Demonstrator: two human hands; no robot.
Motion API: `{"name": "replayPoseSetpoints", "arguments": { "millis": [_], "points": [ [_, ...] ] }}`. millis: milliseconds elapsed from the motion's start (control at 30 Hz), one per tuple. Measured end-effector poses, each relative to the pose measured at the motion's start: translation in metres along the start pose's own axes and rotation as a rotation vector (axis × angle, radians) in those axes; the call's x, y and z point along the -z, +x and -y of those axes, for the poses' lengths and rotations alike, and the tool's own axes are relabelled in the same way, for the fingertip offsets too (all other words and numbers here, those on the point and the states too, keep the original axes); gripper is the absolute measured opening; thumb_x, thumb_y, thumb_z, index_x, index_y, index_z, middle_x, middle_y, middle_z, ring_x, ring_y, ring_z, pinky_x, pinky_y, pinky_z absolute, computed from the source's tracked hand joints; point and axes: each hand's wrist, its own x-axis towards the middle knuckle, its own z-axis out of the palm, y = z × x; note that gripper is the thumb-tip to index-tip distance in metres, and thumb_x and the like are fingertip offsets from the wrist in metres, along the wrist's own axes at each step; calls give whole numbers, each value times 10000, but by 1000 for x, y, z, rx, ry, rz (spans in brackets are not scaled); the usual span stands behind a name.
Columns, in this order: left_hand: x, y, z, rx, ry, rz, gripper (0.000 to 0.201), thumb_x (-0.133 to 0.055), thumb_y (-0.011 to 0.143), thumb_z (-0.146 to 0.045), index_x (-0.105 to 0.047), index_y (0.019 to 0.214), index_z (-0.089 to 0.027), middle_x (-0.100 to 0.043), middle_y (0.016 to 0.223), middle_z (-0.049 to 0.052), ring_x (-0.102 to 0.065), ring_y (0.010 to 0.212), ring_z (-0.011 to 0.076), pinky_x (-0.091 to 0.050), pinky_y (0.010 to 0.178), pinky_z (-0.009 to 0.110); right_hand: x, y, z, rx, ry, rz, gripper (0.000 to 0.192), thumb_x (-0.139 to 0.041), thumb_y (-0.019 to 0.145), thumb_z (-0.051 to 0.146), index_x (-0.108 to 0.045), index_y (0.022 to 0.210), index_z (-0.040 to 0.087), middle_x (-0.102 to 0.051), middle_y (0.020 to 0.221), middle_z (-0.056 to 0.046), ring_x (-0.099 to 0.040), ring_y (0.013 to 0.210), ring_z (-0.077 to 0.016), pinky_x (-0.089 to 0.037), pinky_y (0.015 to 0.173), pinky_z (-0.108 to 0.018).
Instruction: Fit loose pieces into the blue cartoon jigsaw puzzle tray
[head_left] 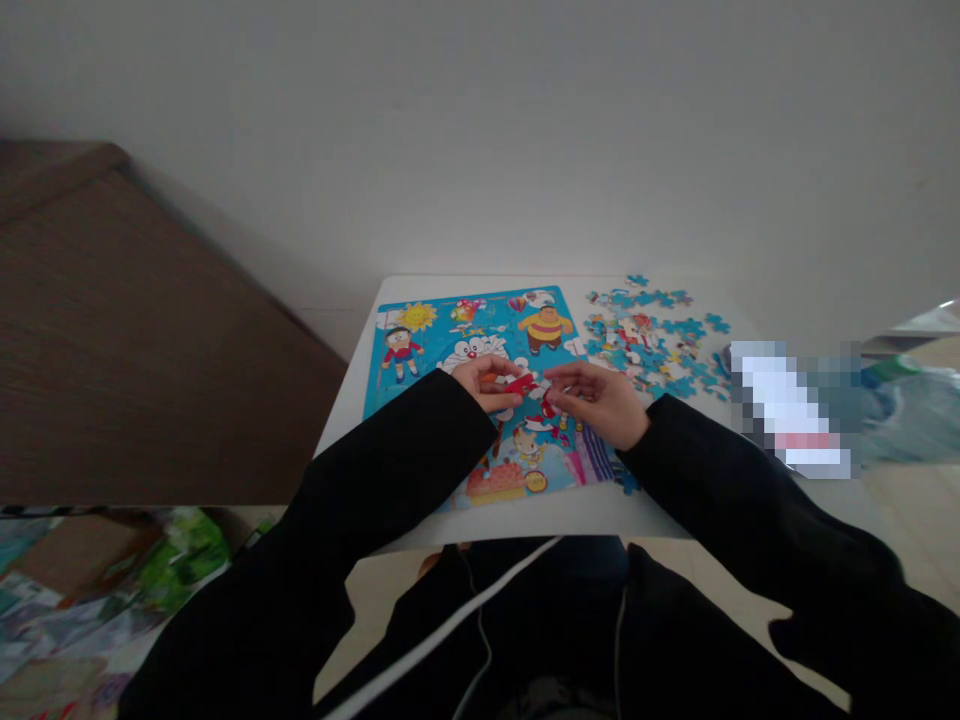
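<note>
A white table (pixel 360 390) carries a mostly blue cartoon puzzle board (pixel 420 345), with a heap of loose pieces (pixel 652 335) just to its right. Over the board's middle, the 2 hands meet: the left hand (pixel 489 382) pinches a red piece (pixel 520 382), and the right hand (pixel 600 402) has its fingers curled beside it, touching its edge. The step looks like fitting this piece; next it needs turning and pressing into its gap.

Blue cartoon-printed puzzle board (pixel 480 340), red puzzle piece (pixel 523 381), blue-and-white loose pieces (pixel 652 335), white table (pixel 352 390), black sleeves (pixel 405 450)
</note>
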Motion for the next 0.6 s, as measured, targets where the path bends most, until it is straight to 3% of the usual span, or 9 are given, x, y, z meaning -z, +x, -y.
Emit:
{"name": "replayPoseSetpoints", "arguments": {
  "millis": [167,300,600],
  "points": [
    [-5,-7,-3,-70,-89,37,519,-863,397,-313,-540,765,-140,-608,790,-24,-585,622,62,-479,703,246,-9,1,2,-225,214,29,390,-711,596,404,-602,879,160,-627,682,-10,-566,537,-110,-421,447,-229],
    [-7,-7,-5,-20,-118,27,553,-872,316,-318,-544,722,-135,-627,703,-29,-597,618,76,-466,665,222,-9,0,5,-169,141,9,299,-698,612,380,-631,797,154,-610,637,5,-495,476,-74,-379,417,-213],
    [-5,-13,-6,-61,19,41,471,-808,508,-314,-599,896,-147,-651,734,12,-619,714,122,-461,755,276,-6,-1,4,-72,-80,77,278,-619,706,429,-643,671,154,-537,565,14,-443,492,-84,-359,468,-239]
  ]
}}
